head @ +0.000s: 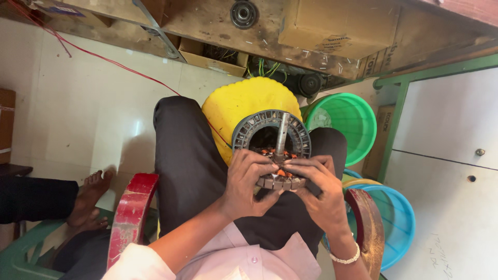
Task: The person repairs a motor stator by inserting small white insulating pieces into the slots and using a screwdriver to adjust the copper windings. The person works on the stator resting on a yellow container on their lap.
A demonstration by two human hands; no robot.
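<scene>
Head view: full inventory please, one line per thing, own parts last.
motor stator: 1, grey ring with orange windings and steel shaft, on lap
yellow tub: 1, floor ahead of knees
green tub: 1, right of yellow
blue tub: 1, lower right
red wire: 1, across floor
cardboard box: 1, brown, top
chair arms: 2, red, either side
other person's foot: 1, left
left hand: on stator
right hand: on stator, white bracelet

one round motor stator (271, 148), two hands (249, 181), three plastic tubs (345, 124), two cardboard boxes (340, 26)
</scene>
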